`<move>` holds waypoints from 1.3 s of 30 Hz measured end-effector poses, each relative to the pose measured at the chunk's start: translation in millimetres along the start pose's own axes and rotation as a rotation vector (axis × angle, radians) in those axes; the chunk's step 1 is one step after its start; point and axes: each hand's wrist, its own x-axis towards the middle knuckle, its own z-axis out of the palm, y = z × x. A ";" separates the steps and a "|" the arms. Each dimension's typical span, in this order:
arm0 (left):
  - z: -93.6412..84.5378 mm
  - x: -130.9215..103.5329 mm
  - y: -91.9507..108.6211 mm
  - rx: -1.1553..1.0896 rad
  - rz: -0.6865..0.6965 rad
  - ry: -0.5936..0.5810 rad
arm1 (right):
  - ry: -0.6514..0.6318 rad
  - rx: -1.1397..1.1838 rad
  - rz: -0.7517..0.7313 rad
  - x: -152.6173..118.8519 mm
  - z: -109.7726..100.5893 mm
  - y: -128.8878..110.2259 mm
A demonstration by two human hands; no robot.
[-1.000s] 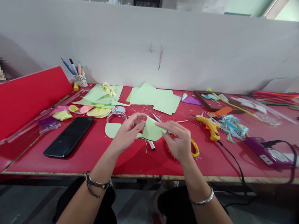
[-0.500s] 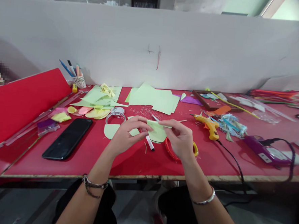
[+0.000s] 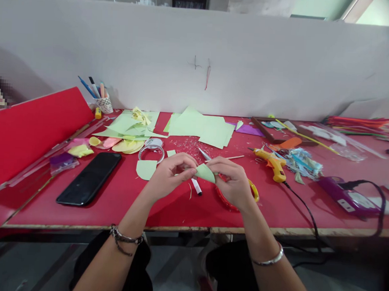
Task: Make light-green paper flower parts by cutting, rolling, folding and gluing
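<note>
A small piece of light green paper point(image 3: 206, 173) is pinched between both hands above the red table. My left hand point(image 3: 169, 175) is closed on its left end, and my right hand point(image 3: 231, 179) grips its right end. The paper is tilted and looks folded or curled. Under my right hand lie scissors point(image 3: 255, 191) with red and yellow handles, partly hidden, their blades pointing away. A white marker with a black tip point(image 3: 196, 187) rests just below the paper. Left of my left hand is a rounded green paper cut-out point(image 3: 146, 169), close to a roll of clear tape point(image 3: 151, 153).
A black phone point(image 3: 89, 178) lies at left, beside a leaning red board point(image 3: 33, 138). Green paper sheets point(image 3: 198, 130) are at the back. To the right are a yellow hot glue gun point(image 3: 272, 163) with a cord, a purple power strip point(image 3: 347, 196) and a brown tray point(image 3: 277, 134).
The green paper has turned from hanging flat to a tilted, folded or curled shape. My hands have drawn slightly closer together around it.
</note>
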 end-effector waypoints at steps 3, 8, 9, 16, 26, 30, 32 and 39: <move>1.5 0.4 -2.1 0.003 -0.007 0.013 | -0.034 0.043 0.029 -0.2 -2.6 -1.2; 4.0 0.8 -2.8 0.047 0.037 0.109 | -0.031 0.212 0.087 0.5 -4.0 -5.7; 4.9 0.7 -2.4 0.067 0.053 0.135 | -0.016 0.205 0.110 0.8 -2.7 -6.1; 16.5 -1.7 0.6 0.205 0.067 0.273 | 0.186 0.195 0.320 1.1 11.9 0.5; 19.4 -1.6 -3.7 -0.015 0.009 0.193 | 0.277 0.310 0.435 1.0 12.8 5.1; 17.8 -1.4 -9.1 -0.189 -0.114 0.081 | 0.199 0.343 0.367 0.1 9.5 5.7; 16.4 -1.9 -9.9 -0.208 -0.173 0.024 | 0.131 0.348 0.331 -0.4 7.9 4.8; 14.3 -1.6 -3.1 -0.197 -0.205 -0.003 | -0.051 0.362 0.260 -0.3 5.2 1.8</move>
